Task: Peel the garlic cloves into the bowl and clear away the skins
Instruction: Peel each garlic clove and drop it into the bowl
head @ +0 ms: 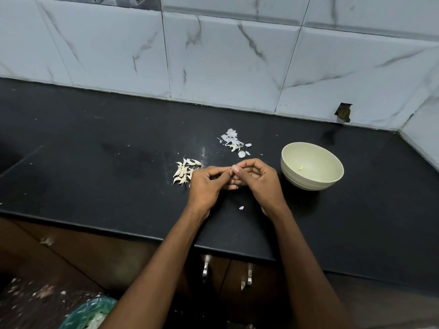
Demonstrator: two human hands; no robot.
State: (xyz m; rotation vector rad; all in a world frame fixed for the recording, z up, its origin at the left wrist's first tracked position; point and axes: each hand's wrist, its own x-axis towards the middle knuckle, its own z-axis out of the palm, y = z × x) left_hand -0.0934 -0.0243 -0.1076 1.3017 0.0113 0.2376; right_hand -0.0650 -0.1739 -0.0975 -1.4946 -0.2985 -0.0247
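My left hand [206, 184] and my right hand [257, 180] meet above the black counter, fingers curled around a garlic clove [235, 167] pinched between their fingertips; most of the clove is hidden. A heap of unpeeled cloves [184, 172] lies just left of my left hand. Loose white skins [234, 142] are scattered behind the hands. A pale green bowl [316, 180] stands to the right, with one peeled clove [301, 167] inside.
One skin scrap [241, 208] lies on the counter [118, 162] between my wrists. A marble-tiled wall [213, 55] closes off the back and right. Below the counter edge are cabinet handles [206, 267] and a green-lined bin [90, 314] at bottom left.
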